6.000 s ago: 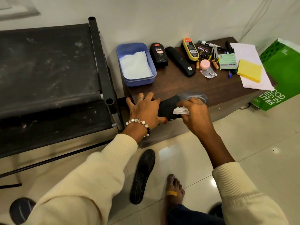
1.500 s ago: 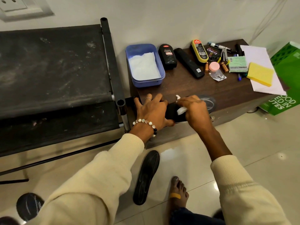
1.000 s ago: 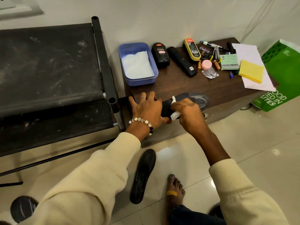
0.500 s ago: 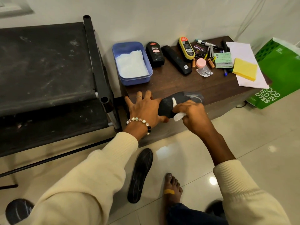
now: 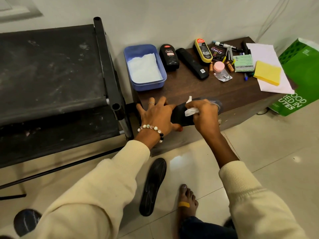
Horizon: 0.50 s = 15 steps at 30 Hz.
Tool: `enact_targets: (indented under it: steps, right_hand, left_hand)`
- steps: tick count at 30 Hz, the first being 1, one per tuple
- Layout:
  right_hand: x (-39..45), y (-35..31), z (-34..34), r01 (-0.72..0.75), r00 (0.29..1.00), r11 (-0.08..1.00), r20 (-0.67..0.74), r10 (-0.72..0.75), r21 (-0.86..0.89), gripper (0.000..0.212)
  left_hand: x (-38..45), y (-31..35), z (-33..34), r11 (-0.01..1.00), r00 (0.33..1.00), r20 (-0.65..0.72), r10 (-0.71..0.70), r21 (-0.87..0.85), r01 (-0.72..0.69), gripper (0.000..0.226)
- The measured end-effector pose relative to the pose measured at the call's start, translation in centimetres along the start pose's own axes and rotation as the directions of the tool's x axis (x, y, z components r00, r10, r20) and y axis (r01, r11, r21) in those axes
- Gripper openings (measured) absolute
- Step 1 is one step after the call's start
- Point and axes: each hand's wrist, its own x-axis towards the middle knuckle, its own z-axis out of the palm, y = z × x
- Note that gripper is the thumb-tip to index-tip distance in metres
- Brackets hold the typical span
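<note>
One tissue point(image 5: 190, 110) in right hand point(image 5: 205, 116)

On the desk point(image 5: 198, 90), tub point(image 5: 146, 86) at back left corner, insole point(image 5: 180, 114) along front edge, papers point(image 5: 264, 54) at right edge.

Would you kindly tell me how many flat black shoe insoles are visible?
2. One black insole on the dark wooden table under the left hand and right hand; the other insole on the tiled floor. Others may be hidden.
</note>
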Motion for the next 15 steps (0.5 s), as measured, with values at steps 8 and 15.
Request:
enact_targets:
  steps: [8, 15]
  right_hand:
    - [-1.6, 3.4, -2.5, 0.255, 0.91, 0.934, 0.263, -0.32, 0.251, 0.037]
    - [-2.3, 6.0, -4.4, -0.104, 0.994, 0.851, 0.089, 0.067, 0.514, 0.025]
  left_hand:
    - [-0.2, -0.1, 0.2, 1.0, 1.0, -0.018, -0.004, 0.026, 0.004, 0.079]
    - [-0.3, 0.2, 0.1, 1.0, 1.0, -0.012, -0.01, 0.027, 0.011, 0.078]
